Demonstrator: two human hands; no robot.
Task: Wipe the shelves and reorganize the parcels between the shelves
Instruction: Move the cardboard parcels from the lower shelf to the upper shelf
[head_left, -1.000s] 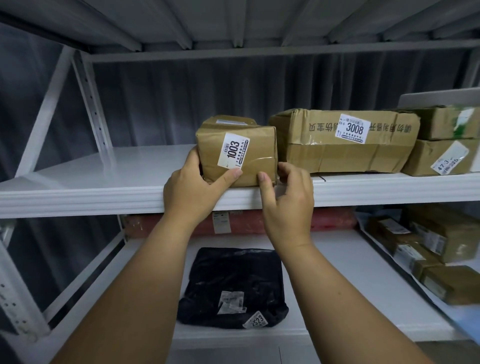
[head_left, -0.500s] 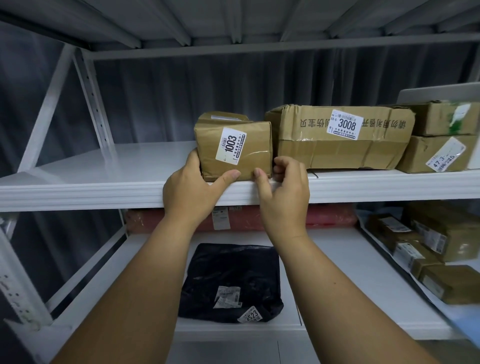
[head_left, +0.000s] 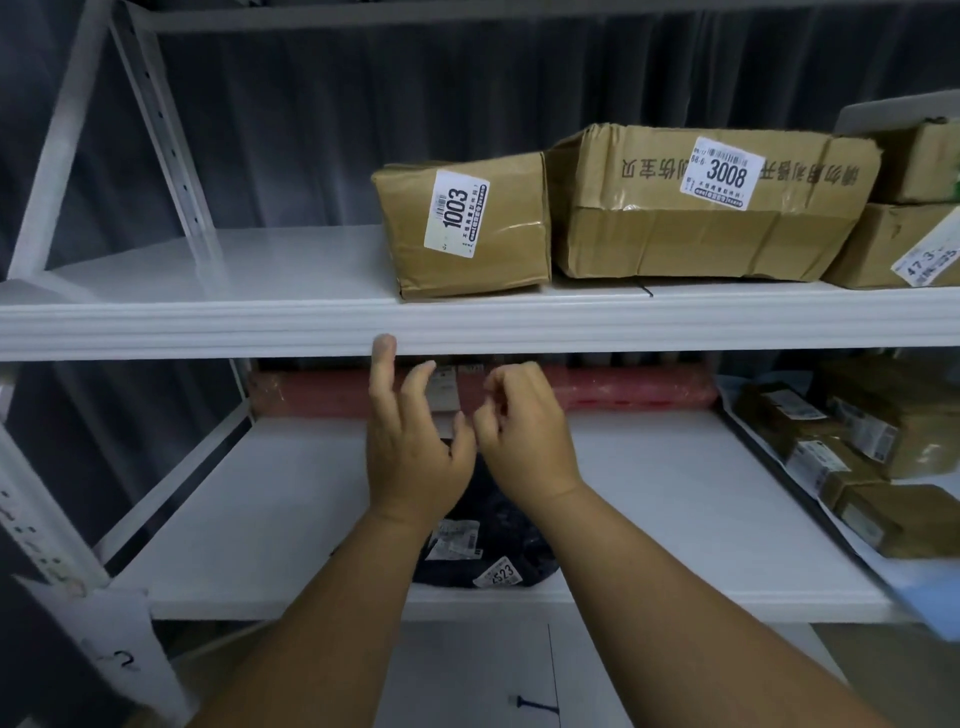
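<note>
Both hands are empty right now, hanging in front of the gap between the two shelves. The left hand (head_left: 413, 447) has its fingers (head_left: 383, 364) spread loose and wide, one fingertip reaching up over the front lip of the white metal upper shelf (head_left: 208, 322). The right hand (head_left: 524, 431) is just beside it, nearly touching, with its fingers curled in narrow and holding nothing.

The small brown taped cardboard parcel with the white 1003 sticker (head_left: 467, 228) sits on the upper shelf right at the front edge, tilted a bit, and its right side is up against the bigger crumpled brown cardboard box with the 3008 label (head_left: 711, 202). Further right there's a stack of two more brown cardboard boxes (head_left: 904, 208), cut off by the frame edge. The left part of that shelf is bare white.

On the white lower shelf (head_left: 675, 509) there's a black plastic mailer bag with a white sticker (head_left: 498, 545), mostly hidden behind the wrists. At the back of that shelf lies a long red wrapped roll-shaped parcel (head_left: 623, 387), and on the right there's a bunch of small brown labelled parcels (head_left: 852, 447) lying close together. Dark grey curtain (head_left: 311, 130) behind the whole rack.
</note>
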